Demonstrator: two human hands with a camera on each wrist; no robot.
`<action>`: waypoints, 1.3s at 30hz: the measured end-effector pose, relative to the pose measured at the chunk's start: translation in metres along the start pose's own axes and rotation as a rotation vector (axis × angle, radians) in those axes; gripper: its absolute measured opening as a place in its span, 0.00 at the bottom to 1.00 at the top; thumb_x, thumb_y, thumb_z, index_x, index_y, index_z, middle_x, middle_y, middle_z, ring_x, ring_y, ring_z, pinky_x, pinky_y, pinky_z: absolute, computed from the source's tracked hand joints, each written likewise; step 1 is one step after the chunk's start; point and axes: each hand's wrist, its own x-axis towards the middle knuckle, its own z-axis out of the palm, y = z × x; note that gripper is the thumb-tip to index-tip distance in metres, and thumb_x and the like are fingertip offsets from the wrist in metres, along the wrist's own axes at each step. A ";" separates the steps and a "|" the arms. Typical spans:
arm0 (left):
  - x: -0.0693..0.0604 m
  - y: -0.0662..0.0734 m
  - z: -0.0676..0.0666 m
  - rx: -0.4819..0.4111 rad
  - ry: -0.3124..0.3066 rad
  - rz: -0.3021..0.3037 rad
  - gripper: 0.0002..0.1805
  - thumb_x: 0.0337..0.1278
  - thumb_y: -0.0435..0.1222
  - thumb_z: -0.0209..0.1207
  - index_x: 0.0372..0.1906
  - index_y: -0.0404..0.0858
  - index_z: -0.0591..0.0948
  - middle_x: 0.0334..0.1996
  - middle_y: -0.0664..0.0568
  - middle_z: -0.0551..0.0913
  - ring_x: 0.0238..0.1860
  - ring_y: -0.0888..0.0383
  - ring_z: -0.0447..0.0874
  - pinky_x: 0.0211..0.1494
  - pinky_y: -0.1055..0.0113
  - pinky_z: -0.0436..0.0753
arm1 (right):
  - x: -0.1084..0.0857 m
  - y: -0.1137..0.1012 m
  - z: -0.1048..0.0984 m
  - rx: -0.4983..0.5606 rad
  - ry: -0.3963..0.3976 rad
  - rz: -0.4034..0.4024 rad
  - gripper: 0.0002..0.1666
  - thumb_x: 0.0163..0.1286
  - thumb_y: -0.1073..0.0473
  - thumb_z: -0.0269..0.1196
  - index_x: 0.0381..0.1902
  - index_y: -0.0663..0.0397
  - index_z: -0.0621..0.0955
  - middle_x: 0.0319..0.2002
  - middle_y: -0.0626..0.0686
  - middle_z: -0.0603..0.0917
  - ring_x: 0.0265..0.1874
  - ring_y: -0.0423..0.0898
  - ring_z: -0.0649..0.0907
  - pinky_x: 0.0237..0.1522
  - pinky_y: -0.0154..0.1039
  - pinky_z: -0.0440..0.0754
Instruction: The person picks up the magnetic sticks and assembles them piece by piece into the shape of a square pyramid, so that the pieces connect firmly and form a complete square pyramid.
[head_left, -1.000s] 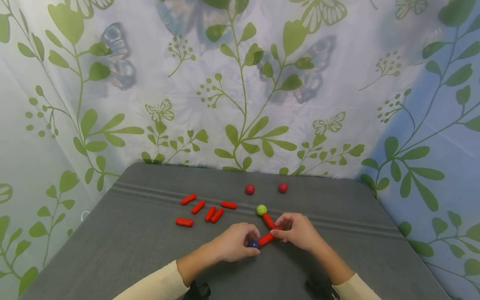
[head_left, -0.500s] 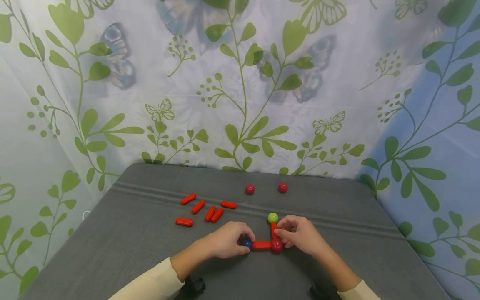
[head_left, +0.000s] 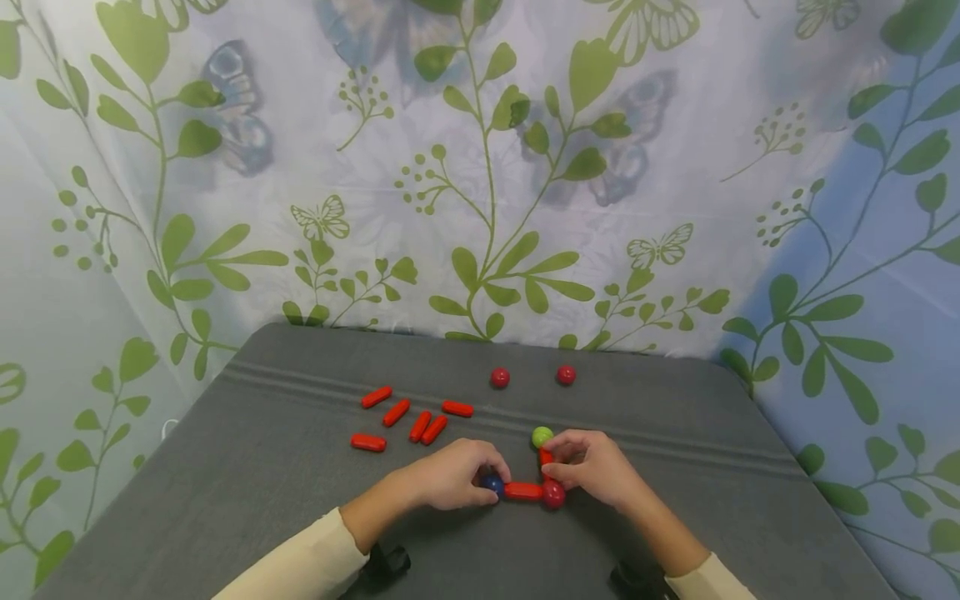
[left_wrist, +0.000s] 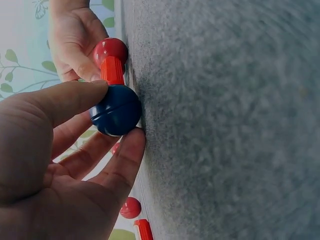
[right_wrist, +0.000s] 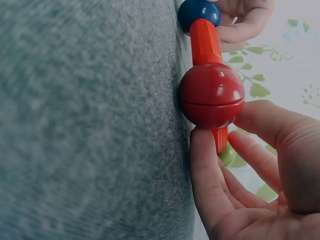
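A joined L-shaped piece lies on the grey table: a blue ball [head_left: 492, 486], a red stick [head_left: 523, 491], a red ball [head_left: 553, 494], a second red stick [head_left: 547, 461] and a green ball [head_left: 542, 437]. My left hand [head_left: 459, 476] grips the blue ball [left_wrist: 116, 110] between thumb and fingers. At the corner, my right hand [head_left: 597, 469] pinches the second stick beside the red ball [right_wrist: 212, 95]; the fingers partly cover that stick.
Several loose red sticks [head_left: 368, 442] lie on the table [head_left: 300, 517] to the left. Two loose red balls [head_left: 499, 377] [head_left: 566, 374] sit farther back, near the patterned curtain [head_left: 420, 250].
The joined piece has turned and shifted so the blue-ball arm lies level and the green ball stands nearer above the red ball. My left hand has moved slightly left with the blue ball.
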 end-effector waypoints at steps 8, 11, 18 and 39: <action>-0.004 -0.006 0.002 -0.051 0.020 -0.012 0.10 0.63 0.38 0.69 0.48 0.47 0.86 0.40 0.64 0.83 0.38 0.68 0.80 0.45 0.75 0.80 | -0.001 0.000 0.000 0.048 0.012 0.043 0.22 0.63 0.59 0.74 0.54 0.60 0.85 0.44 0.57 0.88 0.36 0.47 0.88 0.36 0.44 0.90; -0.012 -0.008 -0.002 -0.099 0.057 -0.037 0.09 0.64 0.39 0.68 0.48 0.46 0.85 0.40 0.62 0.85 0.39 0.69 0.81 0.47 0.72 0.82 | -0.001 0.000 0.000 0.063 0.012 0.051 0.22 0.64 0.60 0.74 0.55 0.61 0.85 0.46 0.58 0.88 0.37 0.46 0.88 0.36 0.44 0.90; -0.038 -0.020 -0.020 -0.041 0.173 -0.082 0.13 0.66 0.38 0.66 0.52 0.40 0.84 0.45 0.52 0.86 0.43 0.61 0.83 0.48 0.67 0.83 | -0.003 0.001 -0.003 0.132 -0.030 0.039 0.25 0.66 0.61 0.72 0.58 0.67 0.82 0.45 0.59 0.87 0.34 0.46 0.88 0.39 0.45 0.90; -0.103 -0.087 -0.076 0.223 0.220 -0.287 0.16 0.54 0.33 0.74 0.47 0.38 0.85 0.44 0.51 0.82 0.50 0.50 0.83 0.55 0.51 0.82 | -0.004 0.004 -0.004 0.141 -0.059 0.048 0.27 0.64 0.62 0.74 0.59 0.66 0.82 0.43 0.57 0.88 0.37 0.46 0.87 0.38 0.44 0.90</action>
